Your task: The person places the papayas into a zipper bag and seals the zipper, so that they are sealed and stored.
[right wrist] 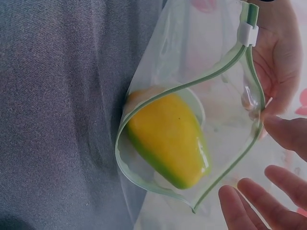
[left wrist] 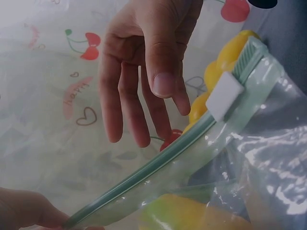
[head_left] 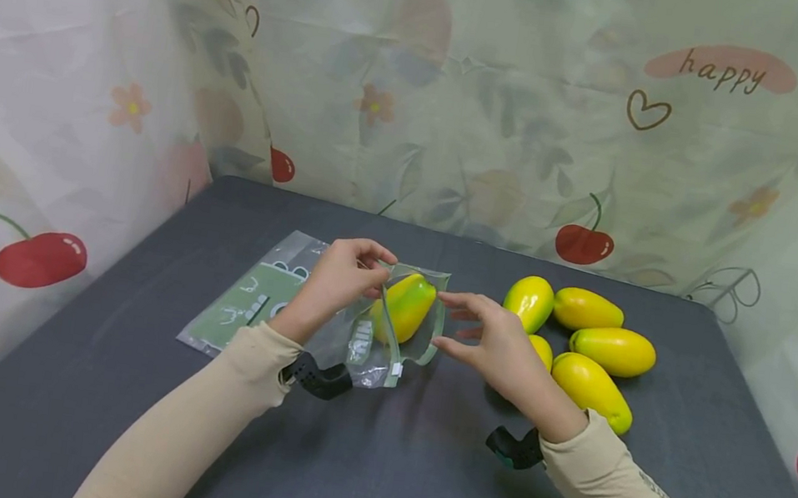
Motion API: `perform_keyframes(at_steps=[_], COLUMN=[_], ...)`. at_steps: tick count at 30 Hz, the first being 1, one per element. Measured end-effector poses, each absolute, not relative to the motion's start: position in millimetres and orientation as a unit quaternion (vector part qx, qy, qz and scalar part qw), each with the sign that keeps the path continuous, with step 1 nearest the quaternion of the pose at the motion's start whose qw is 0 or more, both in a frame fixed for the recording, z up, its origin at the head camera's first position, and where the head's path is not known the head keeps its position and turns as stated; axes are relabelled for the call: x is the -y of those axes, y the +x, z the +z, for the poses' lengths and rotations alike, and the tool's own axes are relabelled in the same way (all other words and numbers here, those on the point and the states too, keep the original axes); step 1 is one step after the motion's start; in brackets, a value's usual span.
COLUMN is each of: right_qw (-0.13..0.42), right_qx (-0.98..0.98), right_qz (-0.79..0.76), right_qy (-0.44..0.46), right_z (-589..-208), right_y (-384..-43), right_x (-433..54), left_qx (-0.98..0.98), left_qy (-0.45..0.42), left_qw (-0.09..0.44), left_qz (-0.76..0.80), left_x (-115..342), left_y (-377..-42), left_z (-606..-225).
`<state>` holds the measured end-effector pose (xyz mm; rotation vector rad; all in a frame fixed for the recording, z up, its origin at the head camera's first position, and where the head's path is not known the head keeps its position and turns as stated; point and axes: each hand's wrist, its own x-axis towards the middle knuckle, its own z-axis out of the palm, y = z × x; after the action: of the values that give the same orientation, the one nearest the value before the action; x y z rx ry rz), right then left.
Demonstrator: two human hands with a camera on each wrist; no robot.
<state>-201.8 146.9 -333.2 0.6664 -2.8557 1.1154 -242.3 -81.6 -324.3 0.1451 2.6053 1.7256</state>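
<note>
A clear zip bag (head_left: 437, 321) with a green rim and a white slider (right wrist: 248, 34) has its mouth open toward the right. Inside lies a yellow fruit (right wrist: 168, 136) with green patches, shaped like a papaya. My left hand (head_left: 346, 276) pinches the bag's upper rim; in the left wrist view, its fingers show at the lower left corner. Beside the bag's mouth is my right hand (head_left: 495, 346), fingers extended and apart, holding nothing. Its fingertips are close to the rim in the head view; whether they touch it I cannot tell.
Several similar yellow fruits (head_left: 613, 350) lie on the dark grey tabletop (head_left: 407, 477) at the right, partly behind my right hand. A flat bag with a green printed panel (head_left: 248, 301) lies to the left. Patterned curtains (head_left: 461, 123) surround the table.
</note>
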Motion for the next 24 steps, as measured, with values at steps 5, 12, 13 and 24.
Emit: perform_keyframes(at_steps=[5, 12, 13, 24], right_qw=[0.014, 0.048, 0.049, 0.112], right_qx=[0.907, 0.895, 0.892, 0.888], right_qz=[0.367, 0.403, 0.412, 0.425], right_qy=[0.204, 0.186, 0.181, 0.137], right_z=[-326.8, -307.6, -305.1, -295.3], right_y=[-199.8, -197.8, -197.0, -183.0], right_x=[-153.9, -175.8, -179.6, -218.5], left_qx=[-0.831, -0.83, -0.831, -0.836], left_qy=[0.046, 0.044, 0.044, 0.04], left_qw=[0.007, 0.008, 0.008, 0.017], left_qz=[0.555, 0.556, 0.555, 0.548], left_x=[82.3, 82.9, 83.0, 82.3], left_y=[-241.7, -240.9, -241.0, -241.6], left_z=[-324.1, -323.4, -323.6, -324.4])
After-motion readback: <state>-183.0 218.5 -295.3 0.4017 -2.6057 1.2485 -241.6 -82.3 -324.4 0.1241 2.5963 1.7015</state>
